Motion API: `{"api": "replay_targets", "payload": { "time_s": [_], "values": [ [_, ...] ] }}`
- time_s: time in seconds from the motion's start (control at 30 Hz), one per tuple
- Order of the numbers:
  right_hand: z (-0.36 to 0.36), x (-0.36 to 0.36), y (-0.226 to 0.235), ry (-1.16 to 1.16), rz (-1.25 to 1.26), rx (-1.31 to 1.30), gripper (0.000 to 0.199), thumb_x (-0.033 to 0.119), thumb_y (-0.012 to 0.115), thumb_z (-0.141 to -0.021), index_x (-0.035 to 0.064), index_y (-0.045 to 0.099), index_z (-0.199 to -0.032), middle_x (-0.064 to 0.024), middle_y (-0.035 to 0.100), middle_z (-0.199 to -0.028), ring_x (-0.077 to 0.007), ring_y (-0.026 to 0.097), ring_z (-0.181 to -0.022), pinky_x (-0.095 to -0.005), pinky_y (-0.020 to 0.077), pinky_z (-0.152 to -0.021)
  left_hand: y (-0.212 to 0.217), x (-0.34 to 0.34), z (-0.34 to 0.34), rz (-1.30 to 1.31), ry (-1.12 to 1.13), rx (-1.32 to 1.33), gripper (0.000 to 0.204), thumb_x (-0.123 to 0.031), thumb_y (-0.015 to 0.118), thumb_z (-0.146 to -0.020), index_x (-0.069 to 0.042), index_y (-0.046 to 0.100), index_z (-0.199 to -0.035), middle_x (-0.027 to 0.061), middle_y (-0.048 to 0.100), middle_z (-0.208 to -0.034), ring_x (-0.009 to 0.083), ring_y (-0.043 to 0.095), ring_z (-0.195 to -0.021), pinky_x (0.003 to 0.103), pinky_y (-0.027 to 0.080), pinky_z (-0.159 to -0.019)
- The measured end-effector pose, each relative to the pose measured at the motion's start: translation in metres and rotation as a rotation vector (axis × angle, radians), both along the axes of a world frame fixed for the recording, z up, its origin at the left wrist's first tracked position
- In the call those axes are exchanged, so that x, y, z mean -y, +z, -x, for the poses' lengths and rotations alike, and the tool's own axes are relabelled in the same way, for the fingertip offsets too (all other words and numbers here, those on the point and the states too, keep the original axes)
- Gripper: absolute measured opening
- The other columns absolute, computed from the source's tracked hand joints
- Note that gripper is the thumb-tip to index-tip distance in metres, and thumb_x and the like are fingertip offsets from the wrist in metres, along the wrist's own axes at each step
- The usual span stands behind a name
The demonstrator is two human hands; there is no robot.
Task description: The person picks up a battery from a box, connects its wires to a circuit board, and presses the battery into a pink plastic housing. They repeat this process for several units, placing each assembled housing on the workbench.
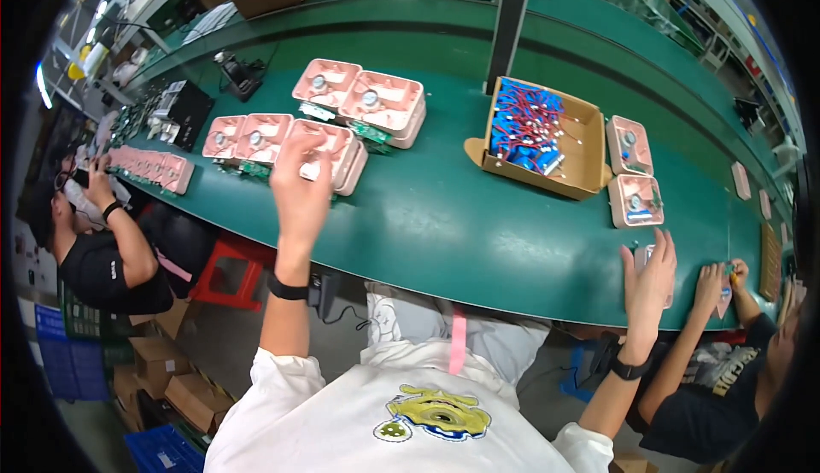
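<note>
My left hand (301, 181) reaches out over the green bench and grips the edge of a pink plastic housing (337, 150) in a stack at the front of a row of such housings. My right hand (651, 268) rests flat near the bench's front edge on the right, over a small pink-and-white part (642, 254) that it partly hides. Just beyond it lie two more pink housings (635, 201) beside an open cardboard box (581, 161) filled with blue components and wires (525, 123).
More pink housings (380, 102) with green circuit boards sit further back on the green bench (461, 217). A person sits at the left (102, 251), another person's hands (722, 281) work at the right. A black post (510, 16) rises behind the box. Cardboard boxes (162, 362) stand on the floor.
</note>
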State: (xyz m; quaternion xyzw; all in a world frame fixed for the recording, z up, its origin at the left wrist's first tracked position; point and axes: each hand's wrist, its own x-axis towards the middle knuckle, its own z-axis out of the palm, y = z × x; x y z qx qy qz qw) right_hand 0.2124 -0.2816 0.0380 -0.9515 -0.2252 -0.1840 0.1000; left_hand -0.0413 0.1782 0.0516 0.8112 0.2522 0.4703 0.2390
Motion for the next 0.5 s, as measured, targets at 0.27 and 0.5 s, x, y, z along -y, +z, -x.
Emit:
{"api": "replay_targets", "payload": {
  "time_s": [0.27,0.5],
  "values": [
    [0.106,-0.239,0.040,1.031,-0.223,-0.785,0.091,0.028,0.084,-0.090,0.0014,0.033,-0.161,-0.0294,0.050,-0.153,-0.0440,0.049,-0.144,-0.0472,0.0412,-0.120,-0.005,-0.247,0.092,-0.156,0.670,-0.272,0.058,-0.050,0.076,-0.093,-0.002,0.071,-0.125,0.0239,0.067,-0.127,0.0407,0.064,-0.118,0.048,0.050,-0.100],
    [0.121,-0.343,-0.011,1.022,-0.217,-0.784,0.096,0.024,0.085,-0.089,0.0096,0.027,-0.164,-0.0312,0.049,-0.151,-0.0488,0.053,-0.137,-0.0501,0.0470,-0.114,-0.026,-0.332,0.135,0.732,0.326,-0.505,0.096,-0.070,0.076,-0.084,0.006,0.060,-0.143,0.0168,0.065,-0.138,0.0277,0.064,-0.118,0.041,0.052,-0.098]
  ]
}}
